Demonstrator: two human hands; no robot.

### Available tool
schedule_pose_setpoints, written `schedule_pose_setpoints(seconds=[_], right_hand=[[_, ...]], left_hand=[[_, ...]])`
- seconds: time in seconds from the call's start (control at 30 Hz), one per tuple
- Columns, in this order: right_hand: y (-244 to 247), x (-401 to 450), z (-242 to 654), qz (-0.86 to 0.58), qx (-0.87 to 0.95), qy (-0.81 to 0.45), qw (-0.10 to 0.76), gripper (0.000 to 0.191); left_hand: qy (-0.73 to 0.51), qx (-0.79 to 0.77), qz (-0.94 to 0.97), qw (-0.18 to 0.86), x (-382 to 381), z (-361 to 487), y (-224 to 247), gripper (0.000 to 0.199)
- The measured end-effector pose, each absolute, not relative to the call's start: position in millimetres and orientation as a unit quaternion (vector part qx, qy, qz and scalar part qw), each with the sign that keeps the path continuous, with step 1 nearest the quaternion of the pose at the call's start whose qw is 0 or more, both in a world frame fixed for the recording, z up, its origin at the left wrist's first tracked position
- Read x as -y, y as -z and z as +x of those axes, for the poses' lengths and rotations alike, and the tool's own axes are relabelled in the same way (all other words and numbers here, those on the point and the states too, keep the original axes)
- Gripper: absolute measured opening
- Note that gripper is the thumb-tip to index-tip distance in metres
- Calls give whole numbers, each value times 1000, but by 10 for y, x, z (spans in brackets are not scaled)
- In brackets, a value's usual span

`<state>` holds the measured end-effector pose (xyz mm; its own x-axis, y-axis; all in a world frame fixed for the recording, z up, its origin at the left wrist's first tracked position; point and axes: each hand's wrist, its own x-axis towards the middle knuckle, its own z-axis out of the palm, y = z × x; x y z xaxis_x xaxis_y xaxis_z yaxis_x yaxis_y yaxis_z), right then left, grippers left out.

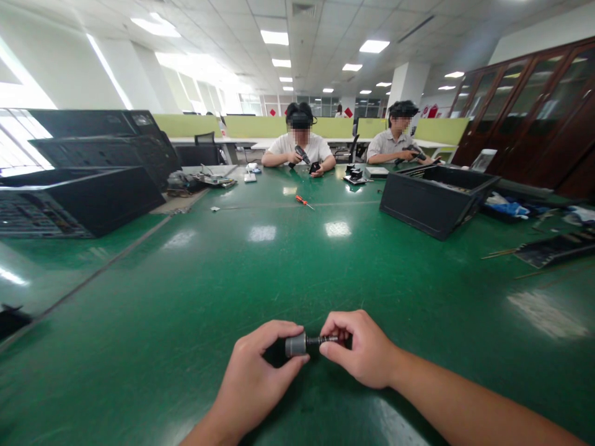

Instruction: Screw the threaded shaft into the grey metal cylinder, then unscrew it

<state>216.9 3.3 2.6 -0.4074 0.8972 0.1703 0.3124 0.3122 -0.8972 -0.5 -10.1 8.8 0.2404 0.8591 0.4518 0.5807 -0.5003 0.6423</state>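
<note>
Grey tool (296,344) half hidden, pinched between left hand (260,371) and right hand (360,354).

green table (279,260) | orange screwdriver (304,202) (mid-table) | black case (430,198) | two seated people (300,145) opposite

Left hand (260,371) covering most of tool (295,344) body; right hand (360,353) hiding bit (325,340) tip. Both forearms running off bottom edge. Cases (79,179) getting cut by left edge. Far items by co-workers too small to tell.
</note>
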Motion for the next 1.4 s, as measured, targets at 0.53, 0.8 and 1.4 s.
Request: schedule_pose_setpoints(seconds=[0.53,0.8,1.4], right_hand=[[5,-24,2182,-409,721,-425,363,4],[6,-45,2183,-410,719,-416,376,5],[-8,-42,2203,-410,716,-420,378,7]], left_hand=[[-428,-459,759,177,96,-27,-63,29],[-430,-454,764,162,89,-25,-85,28],[-429,-449,770,146,89,-63,-85,25]])
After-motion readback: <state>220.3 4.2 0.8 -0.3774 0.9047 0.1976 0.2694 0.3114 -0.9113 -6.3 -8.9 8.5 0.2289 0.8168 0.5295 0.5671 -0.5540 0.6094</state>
